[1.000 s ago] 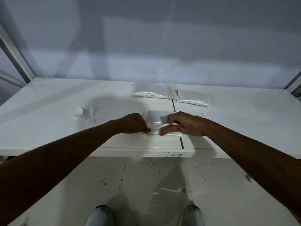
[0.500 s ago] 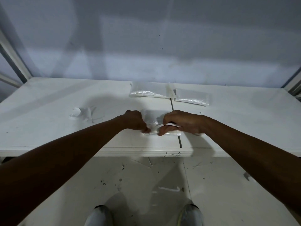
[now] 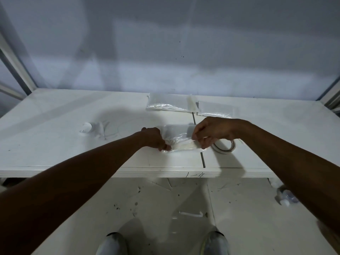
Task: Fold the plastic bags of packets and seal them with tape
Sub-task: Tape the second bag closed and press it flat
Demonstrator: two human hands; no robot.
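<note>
Plastic bag (image 3: 177, 134) lies flat on the table (image 3: 55, 144), centre of frame, just left of the table seam (image 3: 202, 160), near the front edge. A pale band runs along its near edge; looks like the folded flap with tape on it, can't confirm.

Left hand (image 3: 153, 138): fingers curled, pinching the bag's left end down. About the same spot as half a second ago.

Right hand (image 3: 211, 130): this is the change. It has lifted at the wrist and pulled slightly right, so it no longer lies flat over the bag. Fingertips still pinch at the bag's right end. Can't tell whether a tape end sits between them.

That lift exposes the tape roll (image 3: 225, 147), which rests on the table just right of the bag, under the right wrist. It was hidden before.

Hands are apart, one on each end, with the bag stretched between them.

My read: fold is done, strip is being laid or smoothed, and the seal on this bag is nearly closed. Next comes press-down and separating the strip from the roll.

Upper centre of frame: two other bags, left one (image 3: 168, 103) and right one (image 3: 216, 109), side by side at the back of the table, apparently already folded.

Left of centre: small white crumpled scrap (image 3: 86, 128), well apart from the work.
</note>
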